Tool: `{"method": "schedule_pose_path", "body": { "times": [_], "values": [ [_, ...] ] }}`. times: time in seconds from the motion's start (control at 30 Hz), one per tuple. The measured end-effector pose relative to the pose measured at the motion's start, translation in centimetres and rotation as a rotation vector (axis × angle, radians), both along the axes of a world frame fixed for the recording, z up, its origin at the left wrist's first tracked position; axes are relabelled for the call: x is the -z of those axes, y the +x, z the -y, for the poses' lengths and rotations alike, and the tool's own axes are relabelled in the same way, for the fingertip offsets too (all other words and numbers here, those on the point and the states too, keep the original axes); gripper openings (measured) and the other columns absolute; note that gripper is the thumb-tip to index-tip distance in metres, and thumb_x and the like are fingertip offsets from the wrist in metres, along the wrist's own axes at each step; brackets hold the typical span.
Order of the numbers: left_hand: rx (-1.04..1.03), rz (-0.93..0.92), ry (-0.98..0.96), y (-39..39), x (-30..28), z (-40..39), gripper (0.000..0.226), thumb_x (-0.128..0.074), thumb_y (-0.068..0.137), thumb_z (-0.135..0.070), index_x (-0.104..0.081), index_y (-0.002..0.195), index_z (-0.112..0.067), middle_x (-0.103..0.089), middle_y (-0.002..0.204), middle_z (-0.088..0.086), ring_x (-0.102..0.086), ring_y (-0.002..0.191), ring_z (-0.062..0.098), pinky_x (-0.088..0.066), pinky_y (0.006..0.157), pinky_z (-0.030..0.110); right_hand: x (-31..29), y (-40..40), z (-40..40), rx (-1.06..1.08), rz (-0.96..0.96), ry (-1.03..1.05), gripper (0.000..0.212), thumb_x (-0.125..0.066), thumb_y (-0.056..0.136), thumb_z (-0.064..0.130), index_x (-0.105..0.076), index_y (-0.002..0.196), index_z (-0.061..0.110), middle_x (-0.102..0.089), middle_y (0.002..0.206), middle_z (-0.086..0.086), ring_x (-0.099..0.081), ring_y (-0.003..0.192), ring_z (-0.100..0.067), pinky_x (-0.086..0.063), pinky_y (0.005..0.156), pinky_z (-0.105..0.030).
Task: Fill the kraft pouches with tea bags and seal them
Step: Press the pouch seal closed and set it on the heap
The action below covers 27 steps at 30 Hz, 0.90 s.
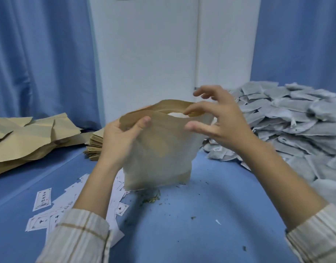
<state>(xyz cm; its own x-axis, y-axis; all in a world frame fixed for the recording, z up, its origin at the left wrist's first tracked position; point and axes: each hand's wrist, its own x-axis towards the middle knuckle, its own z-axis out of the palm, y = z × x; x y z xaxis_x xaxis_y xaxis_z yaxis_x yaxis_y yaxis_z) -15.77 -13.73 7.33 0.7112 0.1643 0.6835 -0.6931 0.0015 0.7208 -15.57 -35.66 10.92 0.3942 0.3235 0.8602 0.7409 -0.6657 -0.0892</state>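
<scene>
Head-worn view, angled down (close), facing table (182, 234)

- I note a blue tabletop (191, 234) carrying everything.
- White printed labels (42, 199) lie scattered at near left, some overlapping.
- Loose green-brown crumbs (151, 199) dot the middle of the surface.
- Blue curtains (39, 59) hang at both sides.
- A white panelled door (153, 50) stands between them.

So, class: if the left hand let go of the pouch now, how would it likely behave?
The pouch probably flops: its mouth already curves and buckles where the left hand grips the rim. It looks light, since one hand holds it up by the rim. It might tip, as only its narrow base meets the table and the right hand's fingers sit loosely at the opening.
</scene>
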Motion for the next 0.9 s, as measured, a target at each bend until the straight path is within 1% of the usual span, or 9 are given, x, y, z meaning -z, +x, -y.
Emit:
{"method": "schedule_pose_path", "body": {
  "times": [0.1,0.27,0.37,0.4,0.47,0.57,0.7,0.83,0.9],
  "values": [
    [0.014,-0.06,-0.054,0.0,-0.7,1.1,0.001,-0.071,0.076,-0.024,-0.07,0.075,-0.023,-0.07,0.07,-0.018,-0.064,0.066,-0.007,-0.047,0.058,0.009,-1.8,0.0,-0.4,0.169,0.048,-0.275,0.055,-0.066,0.062,0.068,-0.075,0.086,0.02,-0.055,0.12,0.002,-0.053,0.106,-0.02,-0.031,0.093,-0.031],
    [0.052,-0.11,-0.073,0.3,-1.1,2.0,0.01,-0.071,0.073,-0.029,-0.072,0.07,-0.02,-0.071,0.07,-0.012,-0.065,0.066,-0.001,-0.049,0.057,0.013,-3.3,0.6,-0.7,0.333,-0.132,-0.526,0.075,-0.04,0.055,0.085,-0.075,0.089,0.028,-0.036,0.142,0.012,-0.026,0.128,-0.014,-0.012,0.103,-0.027],
    [0.019,-0.157,-0.077,0.8,-1.6,2.1,0.012,-0.073,0.074,-0.03,-0.07,0.074,-0.018,-0.071,0.068,-0.012,-0.065,0.063,-0.001,-0.048,0.054,0.013,-4.1,0.9,-0.2,0.342,-0.262,-0.634,0.087,-0.029,0.049,0.089,-0.074,0.094,0.029,-0.025,0.149,0.013,-0.024,0.13,-0.014,-0.016,0.105,-0.03],
    [-0.006,-0.17,-0.078,1.0,-1.8,2.1,0.013,-0.074,0.074,-0.031,-0.069,0.073,-0.019,-0.07,0.066,-0.013,-0.064,0.061,-0.001,-0.048,0.053,0.013,-4.3,1.1,0.2,0.334,-0.298,-0.618,0.088,-0.03,0.048,0.09,-0.073,0.096,0.029,-0.024,0.149,0.013,-0.027,0.129,-0.013,-0.021,0.104,-0.032],
    [-0.062,-0.182,-0.082,1.6,-2.3,1.8,0.017,-0.075,0.075,-0.034,-0.067,0.069,-0.02,-0.067,0.06,-0.016,-0.06,0.055,-0.004,-0.045,0.05,0.01,-4.7,1.3,1.4,0.26,-0.377,-0.354,0.078,-0.046,0.048,0.086,-0.07,0.097,0.031,-0.034,0.142,0.018,-0.037,0.12,-0.005,-0.032,0.099,-0.028],
    [-0.077,-0.193,-0.085,2.2,-3.0,1.3,0.021,-0.073,0.078,-0.032,-0.062,0.066,-0.019,-0.062,0.052,-0.018,-0.055,0.047,-0.008,-0.04,0.044,0.007,-4.3,2.1,3.3,0.088,-0.432,0.066,0.046,-0.067,0.054,0.067,-0.072,0.08,0.03,-0.061,0.105,0.02,-0.052,0.093,0.004,-0.038,0.078,-0.014],
    [-0.054,-0.208,-0.059,2.8,-3.7,1.1,0.021,-0.074,0.076,-0.03,-0.061,0.064,-0.019,-0.056,0.048,-0.016,-0.052,0.046,-0.002,-0.041,0.047,0.011,-3.4,3.1,4.1,0.004,-0.501,0.197,0.018,-0.077,0.066,0.043,-0.069,0.065,0.027,-0.062,0.059,0.019,-0.051,0.06,0.01,-0.034,0.056,-0.002],
    [-0.067,-0.232,-0.094,3.7,-3.9,0.8,0.022,-0.075,0.075,-0.031,-0.066,0.075,-0.01,-0.067,0.074,0.001,-0.06,0.068,0.011,-0.048,0.068,0.026,-3.1,4.3,4.0,-0.035,-0.439,0.336,0.018,-0.082,0.064,0.033,-0.07,0.076,0.029,-0.063,0.064,0.014,-0.052,0.064,0.005,-0.039,0.06,-0.005],
    [-0.064,-0.233,-0.127,4.1,-3.8,0.6,0.018,-0.075,0.077,-0.027,-0.066,0.073,-0.012,-0.069,0.067,-0.005,-0.061,0.062,0.006,-0.05,0.061,0.02,-3.2,4.5,4.1,-0.086,-0.459,0.375,0.034,-0.084,0.064,0.028,-0.066,0.093,0.028,-0.051,0.055,0.017,-0.045,0.059,0.002,-0.037,0.059,-0.007]
  ]
}}
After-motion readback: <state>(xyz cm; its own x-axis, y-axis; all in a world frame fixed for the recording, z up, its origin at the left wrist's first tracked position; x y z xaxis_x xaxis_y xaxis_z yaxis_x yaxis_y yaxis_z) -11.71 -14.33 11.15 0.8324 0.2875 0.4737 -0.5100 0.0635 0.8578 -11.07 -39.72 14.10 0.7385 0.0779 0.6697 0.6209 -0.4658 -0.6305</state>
